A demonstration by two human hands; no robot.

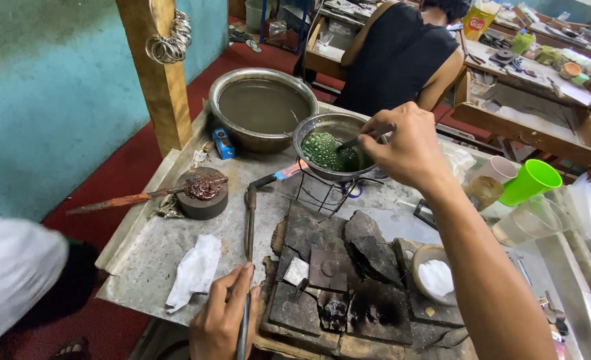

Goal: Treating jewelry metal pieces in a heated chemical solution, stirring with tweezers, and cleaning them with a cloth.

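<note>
Head view: at the bottom centre of the frame, the left hand [221, 320] is gripping a torch [249, 220], fingers wrapped round its tube, with charred blocks [349, 280] lying just to the right. Higher up, its flame [290, 171] is licking under a small pan [309, 133] of green pieces sitting on a wire stand. Right hand [405, 148], upper centre, is pinching tweezers [355, 141] that are dipping into the pan, and a big basin [263, 107] is standing beyond.
</note>
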